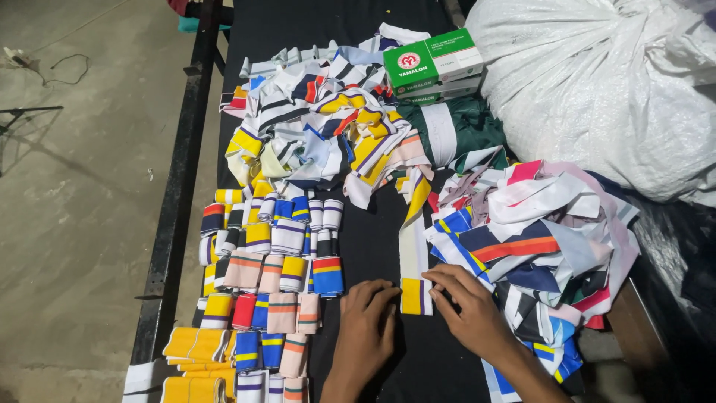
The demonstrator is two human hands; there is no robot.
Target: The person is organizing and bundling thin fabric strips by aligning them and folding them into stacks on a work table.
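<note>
Both hands are down on the black table (373, 246), working the near end of 1 long striped knit band (414, 246) that runs up the middle toward the loose heap.

The left hand (367, 322) lies flat, fingers (380, 292) together and mostly straight, tips right at the band's yellow-and-purple end, gripping nothing. The right hand (468, 307) comes in from the other side with fingers (441, 287) bent, pinching or pressing that same end; can't quite tell which, since its edge is tucked under the fingertips.

Left of the hands sit rows of folded striped bands (272, 276). Further up is a tangled pile of bands (321, 134), another pile (533, 246) sits on the right, plus green-and-white boxes (432, 63) and a big white sack (604, 82).
</note>
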